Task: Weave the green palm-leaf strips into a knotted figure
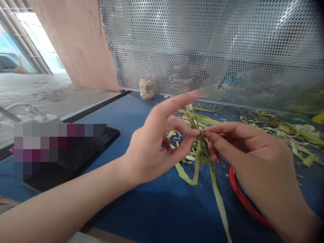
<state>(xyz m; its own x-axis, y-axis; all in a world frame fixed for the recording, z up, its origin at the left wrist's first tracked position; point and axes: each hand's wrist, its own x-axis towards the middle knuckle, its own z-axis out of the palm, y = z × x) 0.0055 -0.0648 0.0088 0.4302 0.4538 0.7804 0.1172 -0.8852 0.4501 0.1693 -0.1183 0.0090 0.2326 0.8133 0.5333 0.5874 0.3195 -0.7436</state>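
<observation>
A long, thin green plant strip (217, 192) hangs down from between my two hands, with its top end at my fingertips. My left hand (154, 145) pinches the top end between thumb and a finger, while its forefinger stretches out above. From the other side, my right hand (263, 162) has its thumb and forefinger closed on the same spot, and its fingertips look dirty. Just behind and below the fingers lie green and pale plant peelings (193, 173) on the blue tabletop (152, 212). My hands partly hide these peelings.
More peelings (296, 135) are heaped at the right. A red round rim (243, 200) shows beneath my right forearm. At the left lies a black flat device (101, 145), partly blurred out. A whitish jar-like object (146, 88) stands before the perforated metal panel (162, 37).
</observation>
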